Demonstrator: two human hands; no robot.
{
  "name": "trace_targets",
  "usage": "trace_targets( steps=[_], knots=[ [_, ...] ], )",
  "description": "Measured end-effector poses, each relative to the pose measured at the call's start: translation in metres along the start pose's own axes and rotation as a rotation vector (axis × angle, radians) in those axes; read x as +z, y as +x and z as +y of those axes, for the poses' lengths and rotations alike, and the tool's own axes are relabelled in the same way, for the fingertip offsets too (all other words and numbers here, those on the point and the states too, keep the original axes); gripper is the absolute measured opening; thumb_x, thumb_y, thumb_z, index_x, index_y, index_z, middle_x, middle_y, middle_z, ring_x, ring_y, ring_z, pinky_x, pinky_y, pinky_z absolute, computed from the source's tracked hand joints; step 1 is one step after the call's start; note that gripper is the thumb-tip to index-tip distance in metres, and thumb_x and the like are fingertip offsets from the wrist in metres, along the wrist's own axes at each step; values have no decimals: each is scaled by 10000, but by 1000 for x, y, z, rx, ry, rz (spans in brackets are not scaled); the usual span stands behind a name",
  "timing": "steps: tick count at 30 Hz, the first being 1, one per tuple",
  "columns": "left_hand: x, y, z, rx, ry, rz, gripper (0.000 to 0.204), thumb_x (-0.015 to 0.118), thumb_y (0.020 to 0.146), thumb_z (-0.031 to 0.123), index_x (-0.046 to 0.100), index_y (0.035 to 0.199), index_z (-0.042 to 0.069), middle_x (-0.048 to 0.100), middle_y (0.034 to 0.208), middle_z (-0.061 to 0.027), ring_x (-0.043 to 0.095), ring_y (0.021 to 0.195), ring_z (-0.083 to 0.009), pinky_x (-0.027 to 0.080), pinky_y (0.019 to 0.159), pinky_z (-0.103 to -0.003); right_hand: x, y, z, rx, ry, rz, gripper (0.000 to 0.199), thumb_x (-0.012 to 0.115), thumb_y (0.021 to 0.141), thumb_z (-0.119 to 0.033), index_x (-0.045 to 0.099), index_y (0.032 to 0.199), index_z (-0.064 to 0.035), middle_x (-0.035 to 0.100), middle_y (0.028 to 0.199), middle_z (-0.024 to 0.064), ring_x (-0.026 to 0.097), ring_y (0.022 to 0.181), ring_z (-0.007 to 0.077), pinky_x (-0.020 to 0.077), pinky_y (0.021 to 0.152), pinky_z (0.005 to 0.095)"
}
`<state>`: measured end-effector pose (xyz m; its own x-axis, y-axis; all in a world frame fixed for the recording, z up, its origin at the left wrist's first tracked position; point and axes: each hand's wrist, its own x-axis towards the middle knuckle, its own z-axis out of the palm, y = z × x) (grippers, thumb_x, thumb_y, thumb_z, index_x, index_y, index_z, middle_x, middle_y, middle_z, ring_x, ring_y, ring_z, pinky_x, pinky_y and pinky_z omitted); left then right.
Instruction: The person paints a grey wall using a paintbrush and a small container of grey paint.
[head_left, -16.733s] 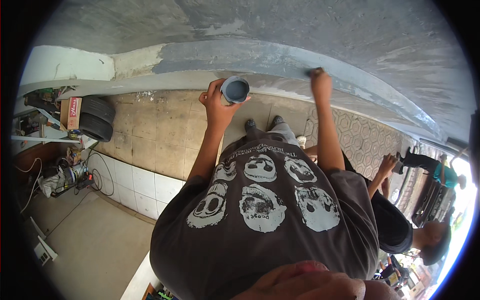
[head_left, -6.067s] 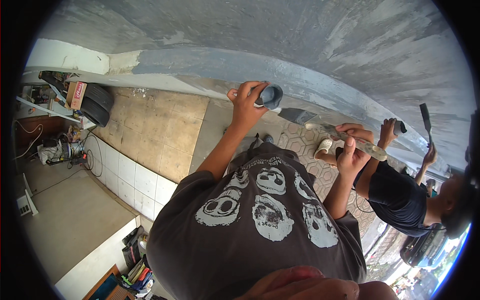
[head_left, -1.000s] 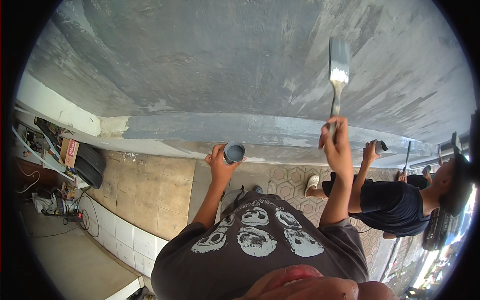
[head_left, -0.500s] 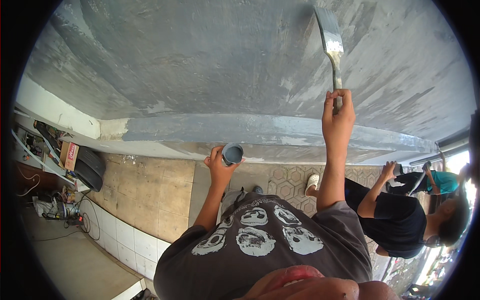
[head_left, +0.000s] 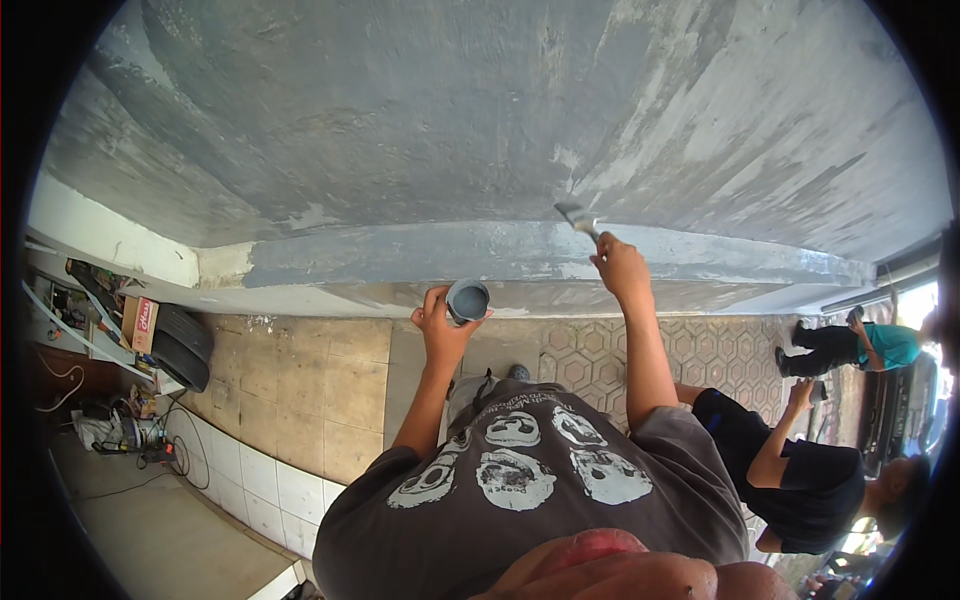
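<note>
My left hand is wrapped round a small dark cup with grey paint inside, held upright at the level of the wall's ledge. In my right hand is a paintbrush, gripped by its handle. Its bristles point up and to the left, close to the grey-streaked wall just above the ledge; whether they touch it I cannot tell. Patchy grey paint covers most of the wall and ledge, while the ledge's left end is pale.
To the right stands a person in black holding a dark cup. Farther off is a person in a teal shirt. At the left are stacked tyres, a cardboard box and loose cables. Paving lies below.
My right hand has brought the brush down and left from high on the wall to near the ledge. The cup in my left hand barely moved. The person in black shifted lower in view.
</note>
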<state>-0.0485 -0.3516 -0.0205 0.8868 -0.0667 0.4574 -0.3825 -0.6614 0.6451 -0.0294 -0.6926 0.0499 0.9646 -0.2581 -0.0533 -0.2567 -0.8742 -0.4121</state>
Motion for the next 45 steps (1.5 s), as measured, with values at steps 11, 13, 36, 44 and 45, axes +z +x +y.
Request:
trace_targets(
  steps=[11,13,36,44,45],
  knots=[
    [1,2,6,-15,-6,-1,645,957,667,428,696,1144,81,620,1197,-19,593,1083,-200,271,953,-439,-167,-42,-122,-96,341,671,233,748,958,-201,563,931,-62,571,715,103,456,576,268,411,563,400],
    [1,0,6,-8,-16,2,642,958,665,425,696,1139,79,621,1189,-20,593,1078,-202,274,950,-441,-137,-25,-112,-175,367,810,221,743,963,-197,570,942,-62,568,753,114,499,624,272,422,587,405],
    [-13,-1,2,-9,-1,13,672,975,634,400,693,1136,53,627,1198,-48,593,1074,-224,288,952,-420,-39,3,-60,-238,719,889,238,729,990,-151,544,877,-50,442,645,-6,360,552,80,304,503,268],
    [-21,-6,-7,-30,3,18,654,968,648,414,698,1117,46,623,1192,-47,581,1075,-209,270,949,-426,153,-25,41,128,349,323,278,678,982,-343,614,903,-84,692,751,206,681,762,473,513,645,531],
    [-20,-5,-9,-30,4,22,654,968,649,410,697,1118,43,621,1194,-48,581,1073,-211,271,951,-428,156,-28,48,171,336,291,293,682,978,-351,626,886,-78,684,732,217,676,755,483,513,639,532]
  ],
)
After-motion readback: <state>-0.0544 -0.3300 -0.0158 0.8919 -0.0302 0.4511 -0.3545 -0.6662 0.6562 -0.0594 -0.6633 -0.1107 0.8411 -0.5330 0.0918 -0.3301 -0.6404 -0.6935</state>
